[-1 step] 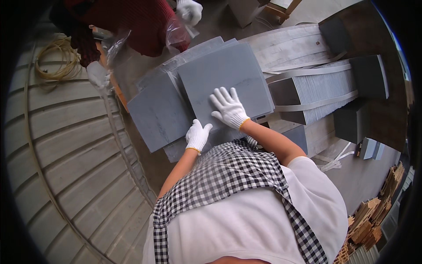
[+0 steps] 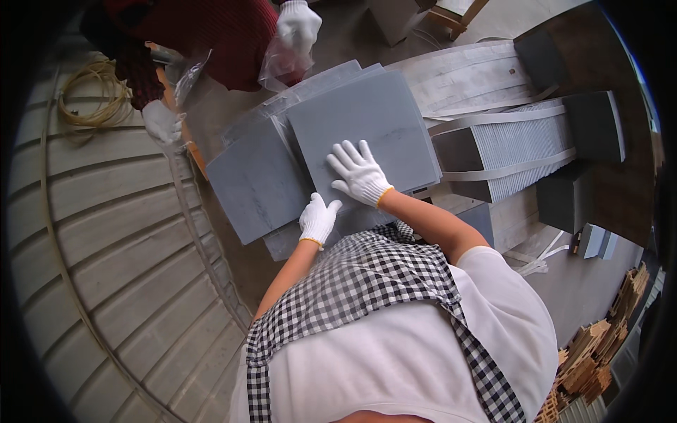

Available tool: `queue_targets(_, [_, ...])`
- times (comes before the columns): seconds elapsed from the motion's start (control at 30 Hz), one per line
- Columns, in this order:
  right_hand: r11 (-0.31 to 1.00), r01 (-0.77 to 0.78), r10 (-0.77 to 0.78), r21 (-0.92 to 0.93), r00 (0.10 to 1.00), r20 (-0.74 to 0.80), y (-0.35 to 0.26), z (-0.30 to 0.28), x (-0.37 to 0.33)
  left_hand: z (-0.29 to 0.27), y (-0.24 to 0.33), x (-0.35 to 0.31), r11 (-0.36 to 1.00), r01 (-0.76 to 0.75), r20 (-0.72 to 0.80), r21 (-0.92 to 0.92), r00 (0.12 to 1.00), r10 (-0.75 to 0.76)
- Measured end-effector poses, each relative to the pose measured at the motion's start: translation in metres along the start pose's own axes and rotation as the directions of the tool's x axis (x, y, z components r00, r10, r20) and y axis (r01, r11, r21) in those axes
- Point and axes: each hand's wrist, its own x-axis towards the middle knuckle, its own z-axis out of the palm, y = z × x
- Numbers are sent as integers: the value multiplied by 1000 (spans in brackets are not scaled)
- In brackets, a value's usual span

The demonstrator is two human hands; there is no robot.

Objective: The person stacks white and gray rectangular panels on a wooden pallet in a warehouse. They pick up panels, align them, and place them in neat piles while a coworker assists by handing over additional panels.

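Observation:
My right hand (image 2: 360, 174), in a white knit glove, lies flat with fingers spread on a large grey slab (image 2: 356, 113), the top one of a stack. At that slab's near left corner is my left hand (image 2: 318, 219), also gloved, its thumb held away from the fingers. Whether its fingertips press on the edge is hard to tell. A second grey slab (image 2: 257, 183) with dark streaks lies to the left, partly under the first. Clear plastic film (image 2: 285, 243) shows beneath the slabs.
Across the stack, a co-worker's gloved hand (image 2: 299, 27) holds clear plastic film (image 2: 281, 65); their other gloved hand (image 2: 161, 123) is at the left. Strapped grey slabs (image 2: 522, 144) stand at the right. A coiled hose (image 2: 92, 95) lies far left, wood scraps (image 2: 599, 338) lower right.
My right hand has slid slightly left across the slab. The co-worker's hand with the film has come a little nearer the stack, and their other hand has shifted slightly right. My left hand barely moves.

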Motion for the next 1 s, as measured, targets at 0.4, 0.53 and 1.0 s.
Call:
queue_targets(0.4, [976, -131, 100, -176, 979, -175, 92, 11, 134, -14, 8, -6, 979, 103, 87, -175, 992, -89])
queue_targets(0.53, [912, -357, 319, -202, 927, -196, 155, -8, 96, -12, 8, -4, 983, 90, 66, -162, 995, -80])
queue_targets(1.0, [692, -704, 721, 161, 684, -107, 127, -24, -84, 3, -8, 9, 918, 16, -28, -397, 999, -30])
